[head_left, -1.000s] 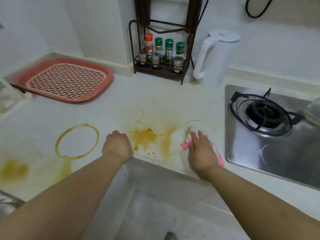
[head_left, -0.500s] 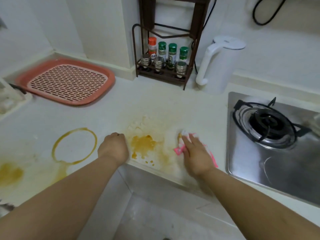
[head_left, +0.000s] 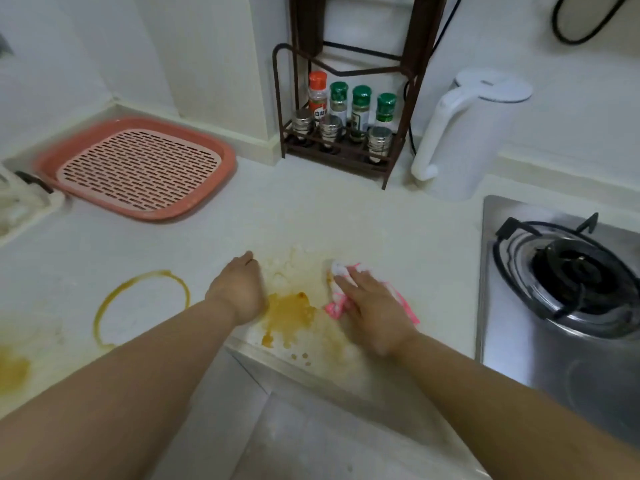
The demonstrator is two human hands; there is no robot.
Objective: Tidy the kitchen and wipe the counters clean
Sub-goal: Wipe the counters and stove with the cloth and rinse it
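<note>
My right hand (head_left: 375,306) lies flat with straight fingers on a pink-and-white cloth (head_left: 337,303), pressing it onto the white counter (head_left: 311,220). Just left of the cloth is a wet yellow-brown spill (head_left: 289,315), with drips toward the counter's front edge. My left hand (head_left: 239,289) rests on the counter left of the spill, fingers curled into a loose fist, holding nothing. Further left are a yellow ring stain (head_left: 142,306) and another yellow smear (head_left: 12,370) at the left edge.
A pink slatted draining tray (head_left: 138,168) lies at the back left. A dark spice rack (head_left: 343,129) with several jars stands against the wall, a white kettle (head_left: 460,136) beside it. The steel gas hob (head_left: 561,282) borders the counter on the right.
My right hand has slid the cloth leftward over the smear, closer to the spill. The left hand stays in its place on the counter.
</note>
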